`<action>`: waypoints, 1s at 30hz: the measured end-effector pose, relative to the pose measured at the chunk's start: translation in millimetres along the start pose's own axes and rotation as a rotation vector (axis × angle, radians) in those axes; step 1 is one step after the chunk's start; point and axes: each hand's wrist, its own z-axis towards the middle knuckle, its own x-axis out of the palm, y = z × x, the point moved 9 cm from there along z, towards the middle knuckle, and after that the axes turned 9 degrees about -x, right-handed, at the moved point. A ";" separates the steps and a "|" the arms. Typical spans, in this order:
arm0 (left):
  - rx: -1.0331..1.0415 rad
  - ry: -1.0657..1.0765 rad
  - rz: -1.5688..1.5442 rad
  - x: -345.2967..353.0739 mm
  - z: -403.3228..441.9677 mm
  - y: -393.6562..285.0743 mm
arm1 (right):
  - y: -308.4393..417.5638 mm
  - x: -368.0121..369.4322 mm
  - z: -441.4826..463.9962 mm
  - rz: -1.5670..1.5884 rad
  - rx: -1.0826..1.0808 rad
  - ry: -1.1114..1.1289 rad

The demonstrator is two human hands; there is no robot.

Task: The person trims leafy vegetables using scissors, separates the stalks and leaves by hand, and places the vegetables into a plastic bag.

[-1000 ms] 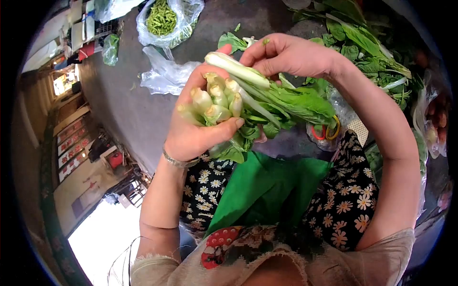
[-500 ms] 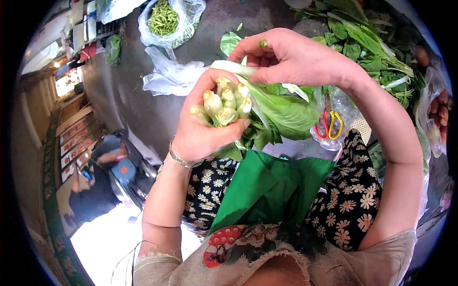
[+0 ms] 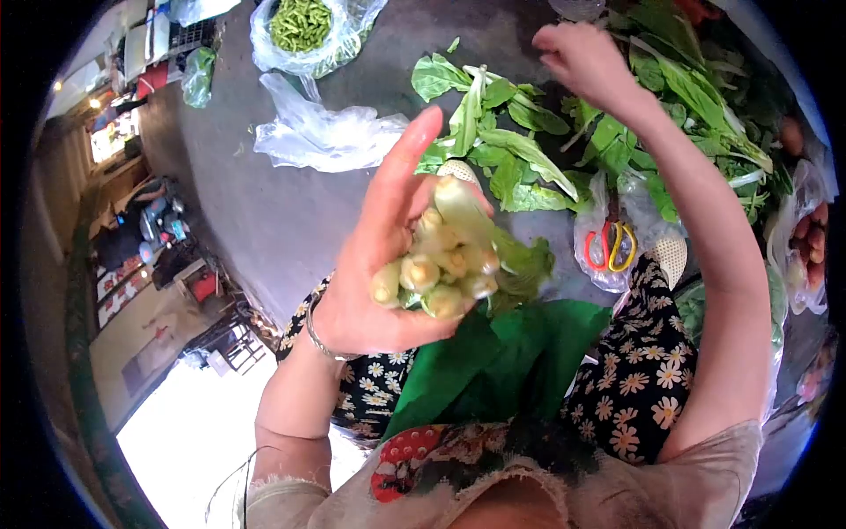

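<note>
Hands well apart: the left hand point(image 3: 370, 264) is closed round a bunch point(image 3: 445, 260) of greens, pale stalk ends facing up, held above a green cloth point(image 3: 493, 361) on the lap and daisy-print trousers point(image 3: 639, 383). That much is gathered, by the look of it: a good fistful, the ends lying close together but not quite level. No tie shows round the bunch. Scissors point(image 3: 608, 242) with red and yellow handles lie on clear plastic to the right, out of both hands.

Farther out, loose stalks point(image 3: 520, 145) lie spread on the ground, ungathered. Beyond them the right hand point(image 3: 586, 66) hangs near the left edge of a larger pile point(image 3: 687, 97) of greens, fingers curled; whether anything is in them I cannot tell. Judging by stalks and pile, much is left. A crumpled bag point(image 3: 326, 137) lies to the left, with bagged green pieces point(image 3: 300, 25) past it.
</note>
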 end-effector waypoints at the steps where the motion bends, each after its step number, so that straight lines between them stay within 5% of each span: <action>1: -0.031 -0.040 -0.130 -0.2 -2.3 6.5 | 2.0 25.6 -2.4 0.017 0.025 0.067; 5: -0.153 -0.004 0.067 -8.1 -4.2 12.8 | 5.3 107.7 -13.6 0.093 0.237 0.343; 10: -0.094 -0.029 0.082 -16.7 -9.0 13.1 | 4.9 134.5 -22.1 0.053 0.167 0.326; 13: -0.010 -0.036 0.160 -17.6 -8.7 9.1 | -13.7 139.6 -29.7 0.949 0.382 0.398; 17: -0.110 -0.040 0.052 -14.2 -6.1 5.5 | -19.0 82.8 -40.4 0.959 0.476 0.424; 22: 0.004 0.000 -0.052 -13.3 1.8 4.0 | 19.3 20.4 -33.0 1.170 0.320 0.298; 30: -0.095 -0.077 -0.154 -31.1 14.7 7.7 | 82.1 -55.8 -31.4 1.257 0.191 0.040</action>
